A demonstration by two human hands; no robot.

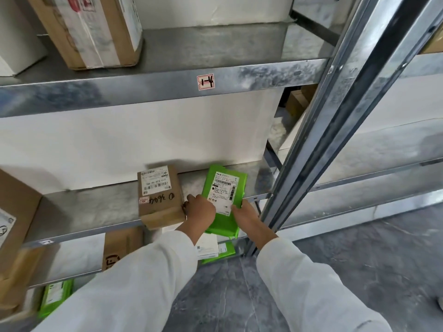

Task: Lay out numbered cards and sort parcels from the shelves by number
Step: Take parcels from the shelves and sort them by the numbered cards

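The right hand's (pixel 248 218) thumb lies on the lower corner of the white label (pixel 224 192) while its other fingers go under the green parcel (pixel 227 176) and are hidden, so it pinches the parcel's right edge. The left hand (pixel 200 209) sits against the parcel's left edge with its back to the camera. Only one of its fingers (pixel 191 197) shows, pointing at the gap beside the brown box (pixel 160 200), and I cannot tell whether it grips.

The green parcel lies tilted on the middle shelf (pixel 96 207), with its near end hanging past the front lip. The box just to its left also overhangs, with handwriting and a printed label on top; the small print is unreadable.

White sleeves cover both arms. Below the lip, more parcels are half hidden: a brown one (pixel 122 245), a white and green pair (pixel 215 250), and a blurred green one (pixel 56 293). A taped carton (pixel 91 32) on the upper shelf is cut off by the top edge.
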